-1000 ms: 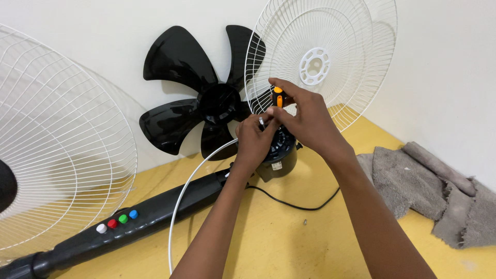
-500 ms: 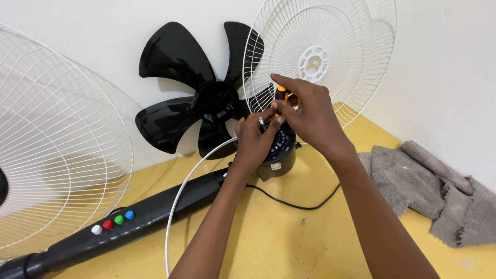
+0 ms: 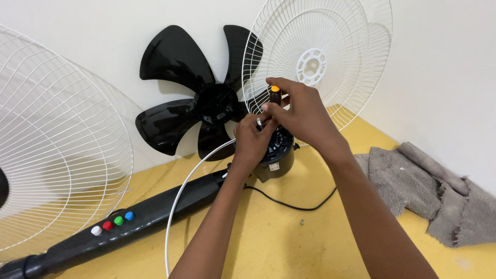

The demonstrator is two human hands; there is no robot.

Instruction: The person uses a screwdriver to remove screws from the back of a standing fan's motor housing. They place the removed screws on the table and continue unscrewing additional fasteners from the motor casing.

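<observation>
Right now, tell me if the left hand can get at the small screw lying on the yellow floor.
Probably yes: the screw lies bare, nothing covering it, but the left hand is busy at the motor.

Bare yellow floor (image 3: 289,243) lies open at lower centre, crossed only by a black cord (image 3: 289,204) and a small screw (image 3: 302,222). White grilles (image 3: 57,155) and a black blade (image 3: 196,98) crowd the upper frame; a grey cloth (image 3: 429,191) blocks the right.

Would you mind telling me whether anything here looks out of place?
Yes: a small screw lies loose on the yellow table, beside the black cord, apart from the motor that both hands work on. It could roll away or get lost.
</observation>
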